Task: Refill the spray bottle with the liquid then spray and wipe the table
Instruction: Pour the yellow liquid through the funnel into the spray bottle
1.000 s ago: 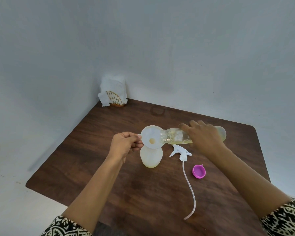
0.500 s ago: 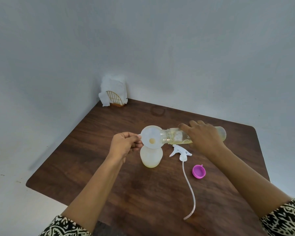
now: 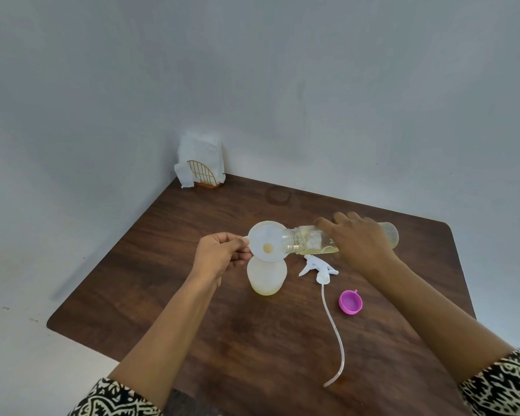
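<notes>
Right hand (image 3: 361,246) wrapped round tipped refill bottle (image 3: 309,243), mouth over funnel (image 3: 266,241), left hand (image 3: 219,258) pinching funnel tab atop spray bottle (image 3: 266,277), mid-table (image 3: 162,250).

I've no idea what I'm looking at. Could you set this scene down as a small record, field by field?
funnel: sits in the mouth of the spray bottle, yellowish liquid at its centre
spray bottle: upright on the table, head off
left hand: holds the funnel by its edge tab
right hand: grips the refill bottle, tipped nearly flat, mouth over the funnel
spray head: lying on the table, tube trailing
pink cap: on the table, open side up
napkin holder: far corner
</notes>
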Action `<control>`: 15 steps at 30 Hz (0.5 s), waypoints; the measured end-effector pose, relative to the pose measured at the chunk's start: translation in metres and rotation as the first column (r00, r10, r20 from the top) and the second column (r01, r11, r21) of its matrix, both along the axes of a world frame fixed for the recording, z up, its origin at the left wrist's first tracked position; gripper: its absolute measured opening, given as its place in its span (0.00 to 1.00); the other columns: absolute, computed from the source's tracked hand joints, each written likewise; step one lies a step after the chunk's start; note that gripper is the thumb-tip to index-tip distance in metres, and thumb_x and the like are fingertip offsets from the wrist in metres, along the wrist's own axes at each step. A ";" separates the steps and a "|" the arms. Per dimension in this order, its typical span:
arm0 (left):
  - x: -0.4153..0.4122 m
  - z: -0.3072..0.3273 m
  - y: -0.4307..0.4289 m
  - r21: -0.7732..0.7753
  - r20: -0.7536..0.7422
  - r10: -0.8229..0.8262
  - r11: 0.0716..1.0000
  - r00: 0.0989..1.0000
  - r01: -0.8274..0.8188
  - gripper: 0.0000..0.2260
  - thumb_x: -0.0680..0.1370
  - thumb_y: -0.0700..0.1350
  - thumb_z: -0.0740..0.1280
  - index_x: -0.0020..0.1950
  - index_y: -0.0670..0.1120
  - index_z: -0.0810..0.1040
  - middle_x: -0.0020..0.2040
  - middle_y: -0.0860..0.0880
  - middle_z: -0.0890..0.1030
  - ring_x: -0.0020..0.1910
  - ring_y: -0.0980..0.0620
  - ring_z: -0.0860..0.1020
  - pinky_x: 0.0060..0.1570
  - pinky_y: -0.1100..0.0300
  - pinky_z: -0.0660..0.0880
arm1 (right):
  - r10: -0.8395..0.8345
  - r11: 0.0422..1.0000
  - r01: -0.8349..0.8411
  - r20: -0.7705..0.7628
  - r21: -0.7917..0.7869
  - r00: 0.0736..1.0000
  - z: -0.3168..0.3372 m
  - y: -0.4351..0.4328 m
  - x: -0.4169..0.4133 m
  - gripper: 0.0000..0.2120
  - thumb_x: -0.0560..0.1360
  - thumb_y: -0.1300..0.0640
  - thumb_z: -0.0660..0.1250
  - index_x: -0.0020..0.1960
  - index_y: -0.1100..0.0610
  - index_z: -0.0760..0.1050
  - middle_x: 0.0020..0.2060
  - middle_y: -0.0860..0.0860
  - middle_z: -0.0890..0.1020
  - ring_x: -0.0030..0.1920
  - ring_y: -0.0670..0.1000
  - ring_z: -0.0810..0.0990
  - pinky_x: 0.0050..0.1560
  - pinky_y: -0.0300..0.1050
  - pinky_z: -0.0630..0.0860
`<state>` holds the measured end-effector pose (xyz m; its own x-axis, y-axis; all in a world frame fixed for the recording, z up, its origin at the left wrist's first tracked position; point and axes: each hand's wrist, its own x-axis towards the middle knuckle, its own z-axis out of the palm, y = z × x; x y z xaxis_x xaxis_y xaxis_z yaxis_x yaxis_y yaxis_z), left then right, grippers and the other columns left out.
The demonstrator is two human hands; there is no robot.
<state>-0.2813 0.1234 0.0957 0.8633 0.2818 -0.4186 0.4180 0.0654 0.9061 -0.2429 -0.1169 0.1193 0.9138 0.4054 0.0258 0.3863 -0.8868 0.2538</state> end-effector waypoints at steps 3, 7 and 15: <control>0.000 0.000 0.000 0.006 -0.003 0.001 1.000 1.000 -0.001 0.02 0.75 0.36 0.70 0.44 0.40 0.82 0.34 0.44 0.84 0.29 0.56 0.81 0.29 0.66 0.77 | -0.001 1.000 0.001 0.003 0.006 1.000 0.000 0.000 0.000 0.25 0.76 0.58 0.64 0.69 0.48 0.60 0.55 0.50 0.75 0.53 0.52 0.75 0.42 0.42 0.68; 0.000 0.000 0.000 0.011 -0.007 0.002 1.000 1.000 -0.002 0.02 0.75 0.37 0.70 0.44 0.40 0.82 0.35 0.44 0.84 0.29 0.56 0.81 0.29 0.65 0.77 | 0.001 1.000 -0.001 0.002 0.014 1.000 -0.001 0.000 0.000 0.24 0.76 0.57 0.64 0.69 0.48 0.61 0.54 0.50 0.75 0.53 0.52 0.75 0.42 0.42 0.69; 0.000 -0.002 0.000 0.013 -0.006 0.002 1.000 1.000 -0.001 0.02 0.75 0.37 0.70 0.44 0.39 0.82 0.35 0.44 0.84 0.30 0.55 0.81 0.32 0.64 0.79 | 0.003 1.000 -0.003 -0.002 0.014 1.000 0.002 0.001 -0.002 0.24 0.76 0.58 0.64 0.70 0.48 0.61 0.55 0.51 0.75 0.54 0.52 0.75 0.45 0.43 0.71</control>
